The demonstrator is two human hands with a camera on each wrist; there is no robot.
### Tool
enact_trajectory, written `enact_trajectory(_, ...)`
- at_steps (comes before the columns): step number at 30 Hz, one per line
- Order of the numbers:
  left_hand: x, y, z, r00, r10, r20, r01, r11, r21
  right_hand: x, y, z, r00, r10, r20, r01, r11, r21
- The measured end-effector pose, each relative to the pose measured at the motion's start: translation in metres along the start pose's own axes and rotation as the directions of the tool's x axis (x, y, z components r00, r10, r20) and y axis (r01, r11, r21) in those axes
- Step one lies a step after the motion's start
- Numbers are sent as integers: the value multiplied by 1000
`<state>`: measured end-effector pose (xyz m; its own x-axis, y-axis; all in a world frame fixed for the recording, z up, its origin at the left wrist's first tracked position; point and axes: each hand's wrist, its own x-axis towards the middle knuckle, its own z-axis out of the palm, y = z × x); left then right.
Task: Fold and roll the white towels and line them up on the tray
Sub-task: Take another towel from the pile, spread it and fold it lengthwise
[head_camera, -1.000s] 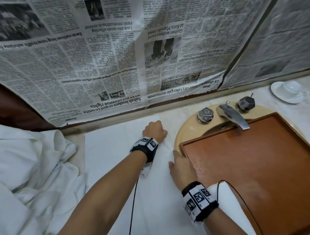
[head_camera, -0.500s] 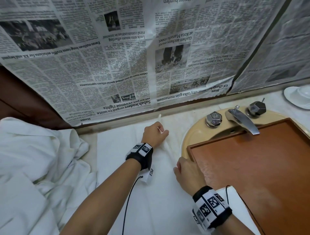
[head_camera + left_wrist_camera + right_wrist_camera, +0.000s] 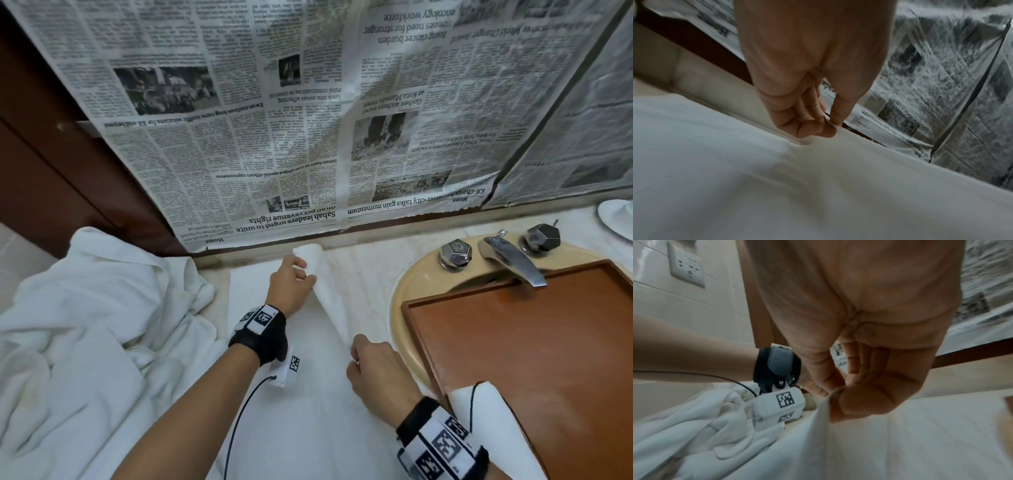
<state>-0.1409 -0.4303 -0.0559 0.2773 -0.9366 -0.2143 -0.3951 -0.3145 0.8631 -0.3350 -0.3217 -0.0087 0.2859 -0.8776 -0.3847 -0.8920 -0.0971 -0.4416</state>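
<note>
Both hands pinch the right edge of 1 towel (image 3: 308,394) spread on the bench: left hand (image 3: 289,287) at the far corner, right hand (image 3: 373,370) nearer. First fold begun; tray (image 3: 534,359) mostly bare, heap (image 3: 85,325) waiting.

The saucer (image 3: 616,216) is cut off; the tray (image 3: 534,342) perhaps hides the basin.

You face upside-down newspaper (image 3: 308,120) hung above the counter. A faucet (image 3: 512,255) with two faceted knobs (image 3: 455,253) tops the beige sink (image 3: 411,291); a wall socket (image 3: 687,270) shows leftward.
</note>
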Motion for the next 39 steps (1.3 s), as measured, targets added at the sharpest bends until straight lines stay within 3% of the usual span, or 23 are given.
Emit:
enact_trajectory(14, 17, -81, -119, 995, -4, -99, 16, 993, 119, 27, -136, 64, 991, -83, 105, 89, 994, -59)
enact_trajectory(20, 28, -108, -123, 996, 10, -86, 14, 960, 279, 43, -149, 107, 986, -28, 167, 29, 1000, -3)
enact_trajectory(25, 27, -110, -119, 986, 33, -162, 18, 952, 306, 44, -147, 122, 988, -26, 154, 23, 999, 25)
enact_trajectory(31, 22, -108, -119, 964, 55, -259, 21, 958, 285, 40, -153, 123, 994, -69, 82, 69, 998, 4)
enact_trajectory(39, 18, -110, -119, 959, 83, -273, 27, 927, 374, 38, -167, 122, 985, -152, 82, 154, 988, -27)
